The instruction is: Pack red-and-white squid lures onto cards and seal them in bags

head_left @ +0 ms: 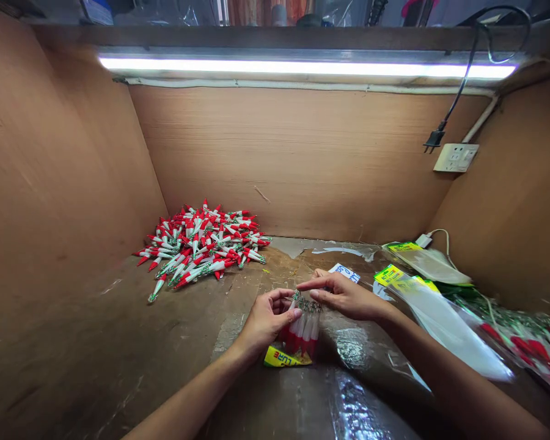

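Observation:
My left hand is closed on a clear bag of red-and-white fishing lures, thumb in front and fingers behind. The lures stand side by side, green-and-silver hook crowns up and red tips toward me. At the bag's near end is a yellow-and-green printed header, partly folded and upside down from here. Over the hook crowns is my right hand, its index finger stretched to the leftmost crown. Its thumb is apart from that finger, close to the other hooks. No object shows between them.
A heap of loose red-and-white lures lies at the back left. To the right are flat clear bags with yellow headers and filled lure packs. A blue-and-white card lies behind my right hand. A black plug hangs near the wall socket.

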Demonstrator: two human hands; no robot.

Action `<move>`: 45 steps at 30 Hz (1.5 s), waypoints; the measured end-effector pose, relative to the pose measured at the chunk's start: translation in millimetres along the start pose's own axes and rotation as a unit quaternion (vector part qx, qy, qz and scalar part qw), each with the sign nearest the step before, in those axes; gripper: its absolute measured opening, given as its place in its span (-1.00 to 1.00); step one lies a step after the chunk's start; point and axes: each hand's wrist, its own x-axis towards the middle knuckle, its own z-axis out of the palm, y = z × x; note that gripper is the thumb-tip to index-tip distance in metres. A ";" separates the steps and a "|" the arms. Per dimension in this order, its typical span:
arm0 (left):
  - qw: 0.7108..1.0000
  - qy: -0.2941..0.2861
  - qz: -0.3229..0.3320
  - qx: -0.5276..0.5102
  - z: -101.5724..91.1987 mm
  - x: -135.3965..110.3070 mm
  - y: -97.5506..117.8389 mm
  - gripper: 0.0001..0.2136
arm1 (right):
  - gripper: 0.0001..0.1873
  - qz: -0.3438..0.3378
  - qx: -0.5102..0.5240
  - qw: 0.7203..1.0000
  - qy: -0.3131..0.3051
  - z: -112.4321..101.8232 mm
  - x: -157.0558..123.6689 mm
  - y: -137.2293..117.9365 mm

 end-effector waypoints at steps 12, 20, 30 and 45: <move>0.993 -0.108 0.034 0.041 14.4 -8.8 22.2 -0.56 | -0.77 -0.102 -0.037 0.978 0.177 -7.8 -7.6 -47.7; 0.987 -0.100 0.076 0.098 33.4 -19.1 32.6 -0.71 | -0.78 -0.092 -0.010 0.980 0.176 -14.9 -12.9 -65.6; 0.994 -0.092 0.050 -0.015 25.5 -12.0 17.4 -0.68 | -0.68 -0.073 -0.047 0.981 0.176 -15.9 -10.1 -44.4; 0.999 -0.033 0.009 -0.010 10.9 -6.1 4.7 -0.64 | -0.49 -0.072 -0.141 0.974 0.161 -14.7 -7.3 -26.7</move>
